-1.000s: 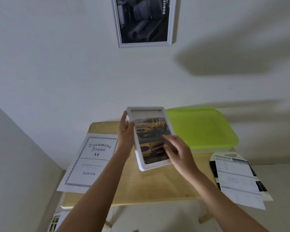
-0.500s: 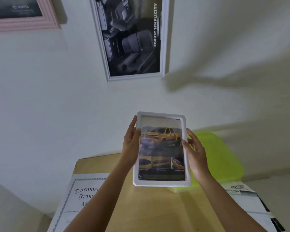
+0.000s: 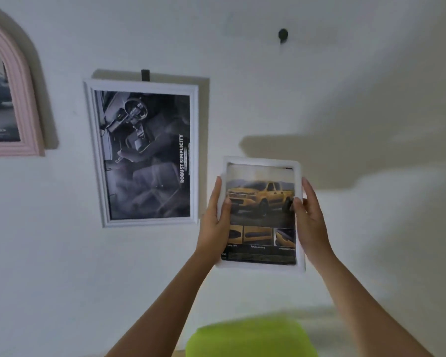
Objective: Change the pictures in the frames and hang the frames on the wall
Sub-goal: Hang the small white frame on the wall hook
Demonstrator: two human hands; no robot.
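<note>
You hold the frame [image 3: 260, 215] upright between both hands, its long axis running up and down, picture side toward you, the yellow truck print already in it. Your left hand [image 3: 214, 222] clamps the left edge with the thumb laid on the front; your right hand [image 3: 310, 222] clamps the right edge the same way, thumb on the glass near the truck's tail. The hands sit at about the same height, roughly midway along the sides, so the frame hangs level between them and neither hand leads.

What the coming move turns on is the hook [image 3: 283, 35]: it sits on the wall well above your hands and only a little to the right of the frame's centre line, closer to your right hand's side than your left. The frame's top edge is well short of it. I judge you need to lift nearly straight up with a small shift rightward, keeping the long axis vertical so the hanger on the back, which you cannot see from here, can catch.

To the left of your left hand hangs the grey frame [image 3: 144, 153], already up, and its right edge is near your left knuckles. Further left is the pink frame [image 3: 23, 99]. Below your forearms lies the green tray [image 3: 250, 338].
</note>
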